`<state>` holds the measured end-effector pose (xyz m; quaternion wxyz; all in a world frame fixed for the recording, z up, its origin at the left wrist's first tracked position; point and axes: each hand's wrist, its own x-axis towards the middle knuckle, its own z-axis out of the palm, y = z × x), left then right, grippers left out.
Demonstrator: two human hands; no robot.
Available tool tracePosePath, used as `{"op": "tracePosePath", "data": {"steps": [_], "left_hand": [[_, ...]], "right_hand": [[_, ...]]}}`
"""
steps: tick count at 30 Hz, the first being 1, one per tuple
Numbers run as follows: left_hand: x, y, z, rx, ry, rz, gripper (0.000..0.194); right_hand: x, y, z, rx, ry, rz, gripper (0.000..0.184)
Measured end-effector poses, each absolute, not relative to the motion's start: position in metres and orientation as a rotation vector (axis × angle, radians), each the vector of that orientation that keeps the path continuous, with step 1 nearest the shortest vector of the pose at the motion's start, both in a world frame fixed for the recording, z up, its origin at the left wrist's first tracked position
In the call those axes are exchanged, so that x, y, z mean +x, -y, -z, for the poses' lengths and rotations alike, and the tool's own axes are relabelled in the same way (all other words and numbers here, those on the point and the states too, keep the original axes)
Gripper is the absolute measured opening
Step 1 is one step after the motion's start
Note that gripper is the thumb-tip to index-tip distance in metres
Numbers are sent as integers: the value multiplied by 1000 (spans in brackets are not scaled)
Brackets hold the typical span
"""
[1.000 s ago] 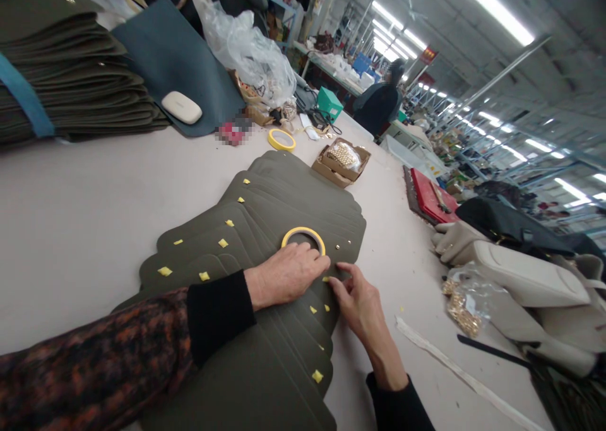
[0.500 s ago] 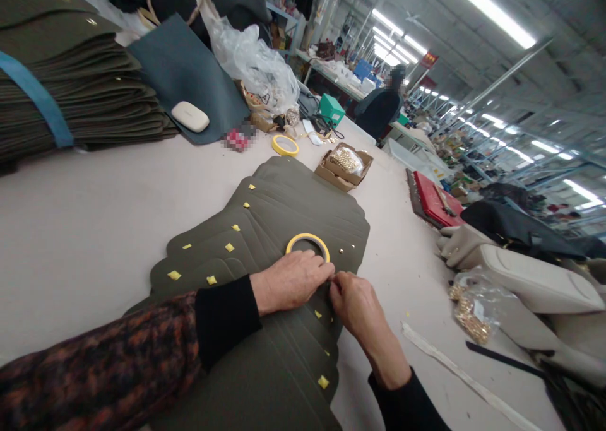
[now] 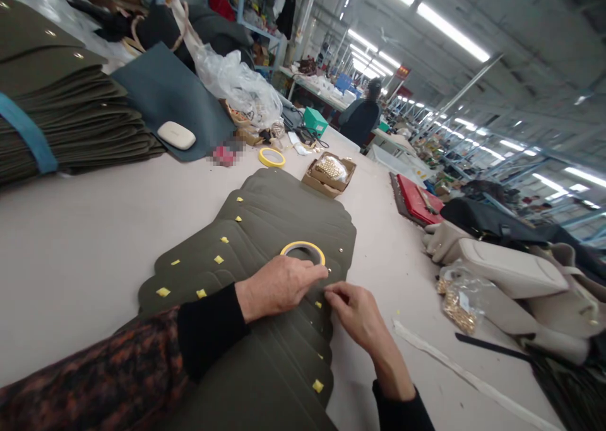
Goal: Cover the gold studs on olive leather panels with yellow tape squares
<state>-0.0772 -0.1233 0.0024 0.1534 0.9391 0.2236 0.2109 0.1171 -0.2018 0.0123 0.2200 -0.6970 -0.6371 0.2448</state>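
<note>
Overlapping dark olive panels (image 3: 284, 210) lie fanned out on the table before me, with several small yellow tape pieces (image 3: 218, 259) stuck along both sides. My left hand (image 3: 279, 286) grips a roll of yellow tape (image 3: 303, 245) over the panels, its index finger stretched towards the right edge. Just right of it, my right hand (image 3: 353, 308) has thumb and forefinger pinched together at the panels' right edge, close to another tape piece. Whatever lies between those fingertips is too small to make out. Small metal eyelets show near the upper right edge of the panels.
A strapped stack of olive panels (image 3: 71, 122) stands at the left. Further back are a second yellow tape roll (image 3: 271, 158), a white case (image 3: 177, 135) and a small cardboard box (image 3: 329, 173). Cream bags (image 3: 511, 267) lie at the right. A person (image 3: 362, 115) sits in the background.
My right hand has come slightly away from the left hand, leaving a small gap between their fingertips. The left hand still has the tape roll. The whole view has shifted a little.
</note>
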Motion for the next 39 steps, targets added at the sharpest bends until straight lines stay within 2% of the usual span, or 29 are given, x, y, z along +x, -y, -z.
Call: {"op": "tracePosePath", "data": {"steps": [3, 10, 15, 20, 24, 27, 30, 33, 36, 39], "left_hand": [[-77, 124, -4, 2639, -632, -697, 25], [-75, 127, -2, 2665, -686, -625, 51], [-73, 128, 1, 2732, -712, -615, 42], [-71, 131, 1, 2706, -713, -601, 13], [-69, 131, 2, 2654, -749, -682, 11], [-64, 130, 2, 2692, -766, -725, 12], [-58, 131, 0, 2746, -786, -814, 13], [-54, 136, 0, 2751, -750, -899, 14], [-54, 139, 2, 2771, -746, -863, 14], [-54, 137, 6, 2837, -851, -663, 10]], "right_hand": [[118, 208, -11, -1729, 1563, -536, 22], [98, 206, -5, -1490, 1788, -236, 19], [97, 203, 0, -1454, 1870, -85, 15], [99, 200, 7, -1417, 1946, 148, 16], [97, 201, 7, -1422, 1902, 196, 17], [92, 202, 1, -1520, 1725, 59, 14], [92, 200, -1, -1629, 1378, -385, 11], [103, 193, 7, -1598, 988, -728, 17], [121, 187, 20, -1579, 742, -839, 25], [133, 184, 29, -1617, 794, -892, 32]]}}
